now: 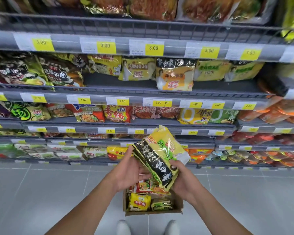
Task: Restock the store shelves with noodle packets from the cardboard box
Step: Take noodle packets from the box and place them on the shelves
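Above the open cardboard box (153, 212), in front of the shelves (126, 94), a small stack of noodle packets (159, 155) is held tilted, its top end leaning far and right. The packets are yellow-green with a black band of white characters along one edge; the foil is glossy. The left hand (131, 172) holds the stack's left side, fingers curled underneath, and the right hand (182, 179) grips its near end, thumb on top. More packets (139, 201), yellow and red, lie in the box on the grey tiled floor (41, 192).
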